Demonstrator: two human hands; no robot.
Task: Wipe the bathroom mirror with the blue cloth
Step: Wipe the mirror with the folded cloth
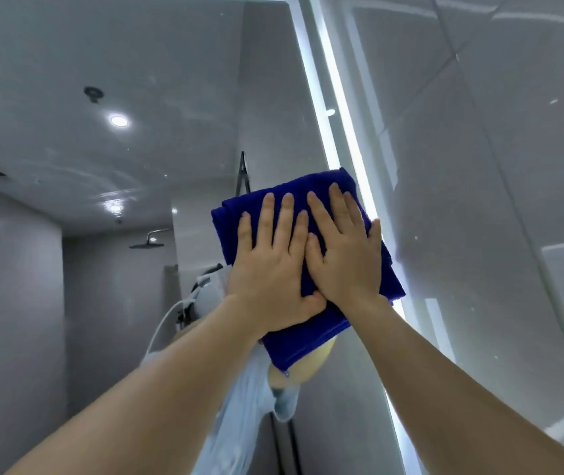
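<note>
A folded blue cloth [302, 341] lies flat against the bathroom mirror [102, 97], close to the mirror's lit right edge. My left hand [273, 265] presses on the cloth's left half with straight, spread fingers. Beside it, my right hand [345, 248] presses on the right half, fingers straight too, its little finger reaching the cloth's right border. The two hands touch at the thumbs. Both forearms stretch up from the bottom of the view. The cloth's middle is hidden under the hands.
A bright light strip [342, 132] runs along the mirror's right edge. Glossy grey wall tiles [479, 166] fill the right side. The mirror reflects a ceiling lamp [118, 121], a shower head [148, 242] and part of a person's light blue sleeve [249, 399].
</note>
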